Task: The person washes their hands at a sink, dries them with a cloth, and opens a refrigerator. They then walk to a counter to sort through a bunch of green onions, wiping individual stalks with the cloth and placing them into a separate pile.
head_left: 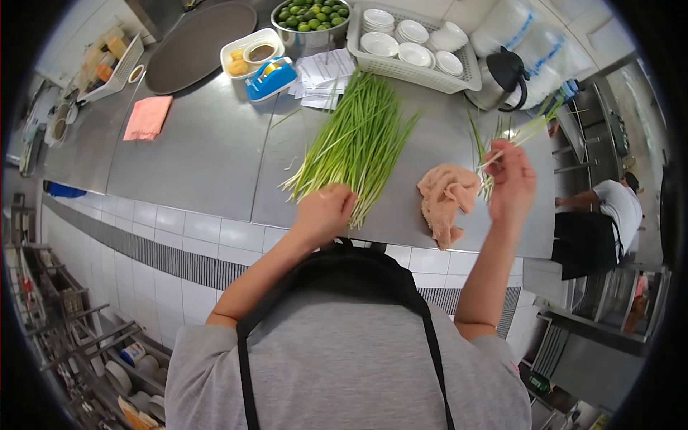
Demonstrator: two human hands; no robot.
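A large bundle of long green chives lies on the steel counter, its pale stem ends towards me. My left hand is closed over those stem ends at the near left of the bundle. What its curled fingers grip is hidden. My right hand is raised above the counter's right part, its fingers closed on a few thin chives whose green tips point up and right. Behind it a small loose group of chives rests on the counter. A crumpled peach cloth lies between the bundle and my right hand.
Along the back are a bowl of limes, a basket of white dishes, a kettle, papers, a blue tape dispenser and a round tray. A pink cloth lies left. A co-worker stands right.
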